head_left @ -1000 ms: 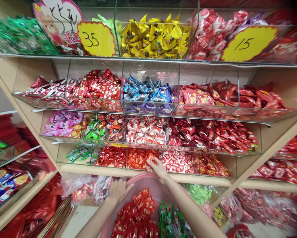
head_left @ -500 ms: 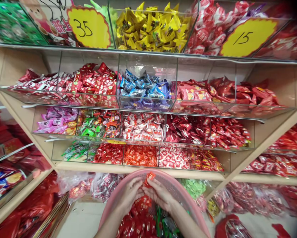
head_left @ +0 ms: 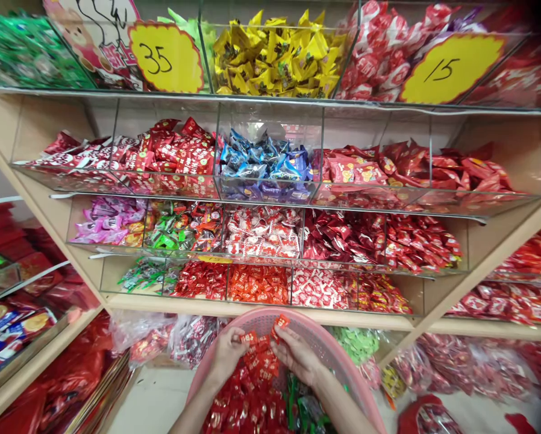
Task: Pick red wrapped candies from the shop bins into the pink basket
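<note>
A pink plastic basket (head_left: 331, 349) sits low in front of me, full of red candy packets (head_left: 247, 404) and a few green ones (head_left: 304, 407). Both my hands are inside it. My left hand (head_left: 225, 355) is closed on a bunch of orange-red packets (head_left: 261, 358). My right hand (head_left: 297, 355) pinches one orange-red packet (head_left: 280, 322) that sticks up above the fingers. The hands are close together over the heap. Straight above the basket rim is the lowest clear bin of matching orange-red packets (head_left: 258, 284).
Sloped wooden shelves (head_left: 234, 308) carry rows of clear acrylic bins of wrapped sweets: red, blue (head_left: 265, 166), pink (head_left: 110, 218), green, yellow (head_left: 277, 54). Yellow price tags read 35 (head_left: 165, 58) and 15 (head_left: 451, 67). Bagged candy lies under the shelf; another rack stands at left.
My right hand came back from the lowest bin into the basket. My left hand left the rim and joined it; both now hold orange-red packets lifted from the heap.
</note>
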Demonstrator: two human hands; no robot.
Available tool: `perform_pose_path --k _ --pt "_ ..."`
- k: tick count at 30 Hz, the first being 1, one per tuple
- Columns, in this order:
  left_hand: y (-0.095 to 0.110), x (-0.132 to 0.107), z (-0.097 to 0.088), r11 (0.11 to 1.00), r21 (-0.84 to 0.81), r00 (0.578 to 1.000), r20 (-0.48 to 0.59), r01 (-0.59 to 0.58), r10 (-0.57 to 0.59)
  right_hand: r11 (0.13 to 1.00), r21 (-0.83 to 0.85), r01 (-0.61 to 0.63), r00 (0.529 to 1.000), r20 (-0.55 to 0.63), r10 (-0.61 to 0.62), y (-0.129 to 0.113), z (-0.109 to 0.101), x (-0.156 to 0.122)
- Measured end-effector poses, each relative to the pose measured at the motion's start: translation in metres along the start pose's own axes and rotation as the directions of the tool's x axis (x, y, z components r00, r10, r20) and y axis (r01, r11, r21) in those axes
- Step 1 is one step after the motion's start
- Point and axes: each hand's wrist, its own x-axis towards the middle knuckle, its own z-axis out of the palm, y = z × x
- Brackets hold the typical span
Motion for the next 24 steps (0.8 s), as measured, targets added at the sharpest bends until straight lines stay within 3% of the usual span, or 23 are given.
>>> perform_pose_path --k 2,6,10,13,16,19,21,24 --pt "-0.009 -0.001 0.0 0.958 0.273 0.996 0.006 -0.086 0.088 0.999 -0.042 -0.011 1.0 -0.026 0.01 0.003 -0.004 0.002" --pt "-0.013 -0.006 0.003 0.709 0.675 0.977 0.102 -0.206 0.187 0.992 -0.121 -0.039 0.999 -0.016 0.037 0.008 -0.005 0.003" --pt "-0.014 -0.008 0.009 0.456 0.87 0.979 0.125 -0.186 0.161 0.985 -0.164 -0.043 0.999 -0.007 0.043 0.01 -0.003 0.002" --pt "-0.014 -0.01 0.011 0.359 0.921 0.985 0.114 -0.153 0.127 0.984 -0.171 -0.045 0.999 0.009 0.047 0.01 -0.003 0.001" --pt "-0.004 -0.012 0.012 0.434 0.889 0.981 0.079 -0.149 0.175 0.98 -0.197 -0.024 0.999 0.035 0.032 0.01 -0.002 0.0" --pt "0.018 -0.013 0.018 0.689 0.675 0.954 0.079 -0.264 0.288 0.961 -0.277 0.005 0.999 0.05 0.009 0.012 0.0 -0.001" --pt "0.033 -0.012 0.024 0.839 0.471 0.958 0.058 -0.274 0.281 0.939 -0.342 0.034 0.997 0.079 -0.007 0.015 0.002 -0.001" --pt "0.041 -0.01 0.034 0.903 0.366 0.974 0.044 -0.224 0.223 0.901 -0.421 0.106 0.987 0.153 -0.045 0.021 0.004 0.0"
